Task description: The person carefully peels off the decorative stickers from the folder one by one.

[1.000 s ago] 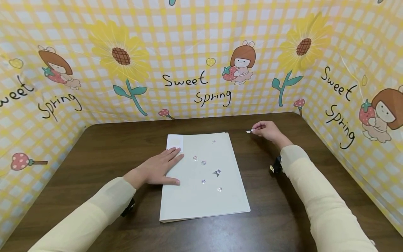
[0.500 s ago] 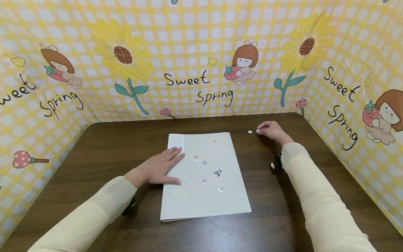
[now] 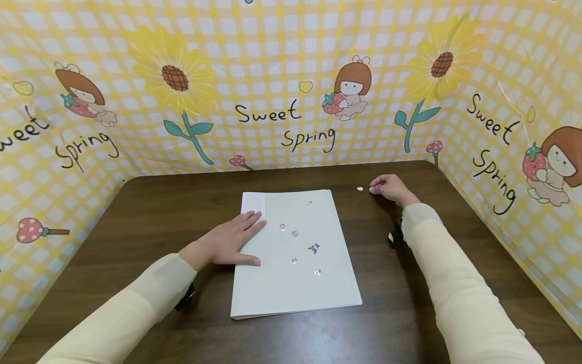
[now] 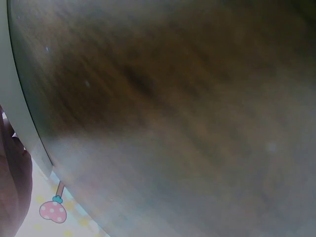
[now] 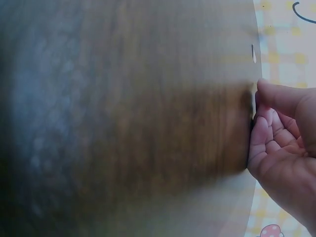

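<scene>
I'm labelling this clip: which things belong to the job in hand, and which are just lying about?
Job, apparently:
white folder under left hand
stickers on it
white scrap beside right hand; another, seemingly, in its pinch

Just surroundings:
brown table
checked cloth
wrist devices

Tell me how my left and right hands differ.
The left hand rests on the white folder, fingers straight; the right hand curls its fingers over the wooden table. The left hand is well away from the small white piece; the right hand is beside it. Both emerge from cream sleeves.
</scene>
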Action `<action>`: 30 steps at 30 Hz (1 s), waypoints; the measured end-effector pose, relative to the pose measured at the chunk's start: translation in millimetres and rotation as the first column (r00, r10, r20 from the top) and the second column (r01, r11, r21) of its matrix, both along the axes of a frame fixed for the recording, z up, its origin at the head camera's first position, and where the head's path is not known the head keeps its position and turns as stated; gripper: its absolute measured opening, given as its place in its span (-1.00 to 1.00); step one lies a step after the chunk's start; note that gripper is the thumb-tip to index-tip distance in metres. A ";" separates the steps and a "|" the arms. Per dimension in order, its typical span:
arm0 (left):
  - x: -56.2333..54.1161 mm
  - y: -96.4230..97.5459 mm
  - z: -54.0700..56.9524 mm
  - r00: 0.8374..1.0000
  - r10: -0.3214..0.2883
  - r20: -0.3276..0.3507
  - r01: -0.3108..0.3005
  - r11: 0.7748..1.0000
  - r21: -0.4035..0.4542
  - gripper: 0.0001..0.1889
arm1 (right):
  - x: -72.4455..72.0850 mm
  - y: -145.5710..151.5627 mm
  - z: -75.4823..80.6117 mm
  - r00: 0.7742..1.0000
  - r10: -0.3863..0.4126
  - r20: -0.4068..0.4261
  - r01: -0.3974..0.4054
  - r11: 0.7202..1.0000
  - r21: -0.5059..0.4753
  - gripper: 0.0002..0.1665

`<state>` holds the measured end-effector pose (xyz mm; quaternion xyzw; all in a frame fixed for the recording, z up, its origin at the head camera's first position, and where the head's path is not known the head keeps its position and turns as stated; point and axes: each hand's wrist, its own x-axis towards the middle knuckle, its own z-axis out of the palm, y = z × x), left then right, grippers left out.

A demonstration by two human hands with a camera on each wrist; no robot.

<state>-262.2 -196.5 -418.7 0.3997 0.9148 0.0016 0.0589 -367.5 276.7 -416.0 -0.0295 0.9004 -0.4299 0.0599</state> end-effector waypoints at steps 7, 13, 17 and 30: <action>-0.9 -0.1 -0.9 1.000 0.003 0.003 -0.003 1.000 -0.002 0.13 | 0.3 3.4 -1.1 1.000 0.022 -0.020 -0.022 0.999 -0.040 -0.82; -1.3 -1.2 -1.5 1.000 -0.007 -0.013 0.008 1.000 0.014 0.11 | -1.0 -0.8 0.6 1.000 -0.011 -0.007 0.011 1.000 0.007 -0.81; -2.0 -2.5 -3.2 1.000 -0.006 -0.021 0.006 1.000 0.014 0.11 | -1.9 -4.6 1.3 1.000 -0.023 -0.006 0.024 0.998 0.057 -0.77; -1.0 -1.1 -2.3 1.000 -0.013 -0.019 0.013 1.000 0.012 0.11 | -2.9 -2.5 -2.0 0.999 -0.042 -0.013 0.043 0.993 0.107 -0.79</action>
